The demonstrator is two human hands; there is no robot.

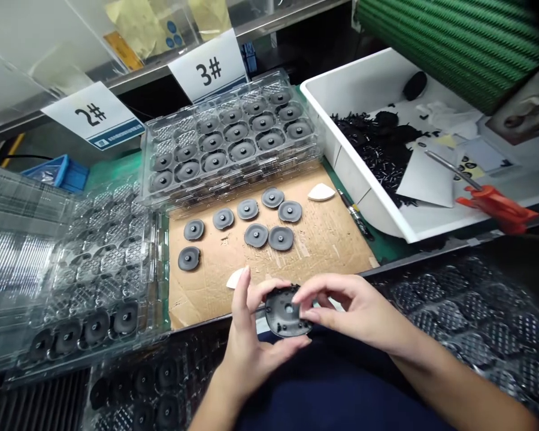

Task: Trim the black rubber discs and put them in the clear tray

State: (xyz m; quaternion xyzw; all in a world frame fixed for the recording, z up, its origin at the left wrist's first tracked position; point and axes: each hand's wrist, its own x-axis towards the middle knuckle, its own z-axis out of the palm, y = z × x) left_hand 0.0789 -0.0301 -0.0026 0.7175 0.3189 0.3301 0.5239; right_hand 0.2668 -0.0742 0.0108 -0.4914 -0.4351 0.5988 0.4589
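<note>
Black moulded disc [285, 311], where is it sitting?

Up off the table, held between both hands, just past the near edge of the cardboard sheet [323, 245] and above the person's dark blue lap.

How far open are the hands?

Neither is wide open. The left hand [256, 335] is curled around the disc's left and lower rim, with its thumb raised beside it. The right hand [354, 311] is half closed, its fingertips [306, 305] pinching the right side. Both are gripping the disc.

What's closest to them?

A small white triangular scrap [236, 278] lies on the cardboard just beside the left thumb. Beyond it there's a strip of bare cardboard, then eight grey discs [256, 235] set apart from one another.

And the edges around that sheet?

A stacked clear blister tray [229, 140] with grey discs in its pockets overlaps the far edge. Another clear tray stack [94, 281] sits along the left edge. On the right, past a black marker pen [354, 212], stands a white plastic bin [336, 134] holding black bits [377, 149].

Any room on the near right?

Not much: a clear tray [471, 323] lies right under the right forearm, well apart from the cardboard.
</note>
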